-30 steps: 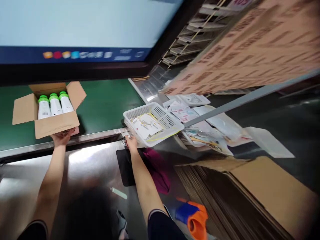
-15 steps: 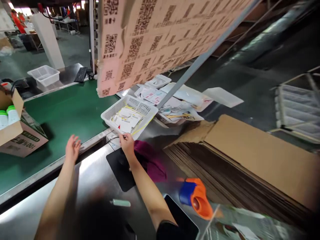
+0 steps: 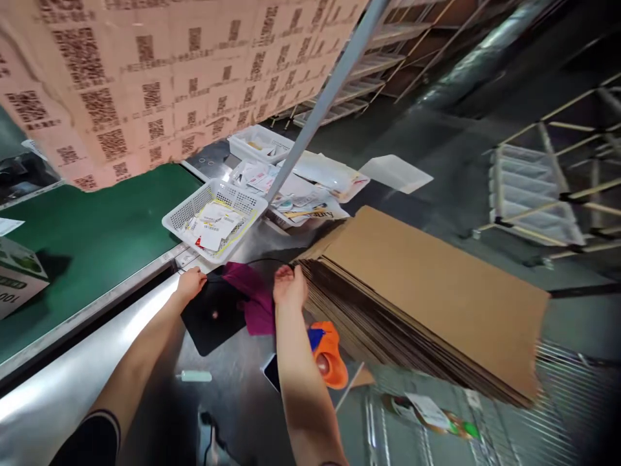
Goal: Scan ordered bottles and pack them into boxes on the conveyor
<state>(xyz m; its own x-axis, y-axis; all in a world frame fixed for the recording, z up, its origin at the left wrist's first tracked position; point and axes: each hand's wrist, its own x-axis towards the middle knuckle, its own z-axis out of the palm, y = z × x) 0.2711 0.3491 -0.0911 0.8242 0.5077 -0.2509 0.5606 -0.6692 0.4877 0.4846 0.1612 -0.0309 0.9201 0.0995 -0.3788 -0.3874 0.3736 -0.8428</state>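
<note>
Currently two bare hands are working above one metal table (image 3: pixel 233 395), and one cord (image 3: pixel 268 259) is arching in the gap between them. It is looking thin, dark and flexible, bowing over one maroon cloth (image 3: pixel 258 305) and reaching the fingertips of the right hand (image 3: pixel 291 285). That hand is bending upward with its fingers curling inward in a narrow grip; whether they are pinching the cord, I cannot tell. The left hand (image 3: pixel 192 282) is keeping its fingers drawn together at the upper left corner of one black mat (image 3: pixel 213 320), and what is sitting between them I cannot tell.

Just beyond the left hand, one white basket (image 3: pixel 191 207) is holding several printed paper slips, and a second white basket (image 3: pixel 237 144) is standing farther back. One pale green stick (image 3: pixel 195 376) is lying on the table, well apart from both hands. One orange-and-blue tool (image 3: pixel 334 364) is resting beside the right forearm, and one stack of flattened cardboard (image 3: pixel 431 285) is spreading out to its right. At the far left, one printed box (image 3: pixel 22 279) is sitting on one green belt (image 3: pixel 121 226), while one panel of printed codes (image 3: pixel 174 84) is hanging overhead
</note>
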